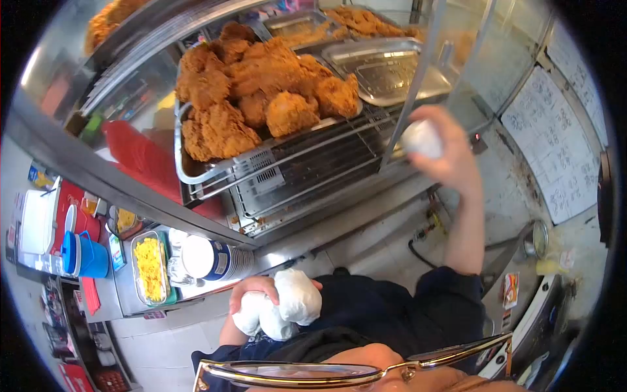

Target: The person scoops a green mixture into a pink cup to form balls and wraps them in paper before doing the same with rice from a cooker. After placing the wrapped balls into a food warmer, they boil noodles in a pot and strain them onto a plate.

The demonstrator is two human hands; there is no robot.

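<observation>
My right hand (458, 160) is raised beside the upright frame of the display cabinet. Its fingers are curled around one round white wrapped bundle (422, 138). Low in front of my body, my left hand (253, 289) is closed over several similar white bundles (297, 297), gathered against my dark shirt. What the wrappings contain is hidden. A metal tray (185, 171) heaped with fried chicken (261, 75) rests on a wire rack (313, 160) in the cabinet. Behind it, nearer my right hand, lies a shallow metal tray (385, 81).
Left of me, a counter bears a glass container of yellow food (151, 271), a stack of paper tubs (212, 257) and a blue jug (91, 255). The cabinet's metal frame (117, 179) crosses the left side. Handwritten sheets (545, 140) hang on the right wall.
</observation>
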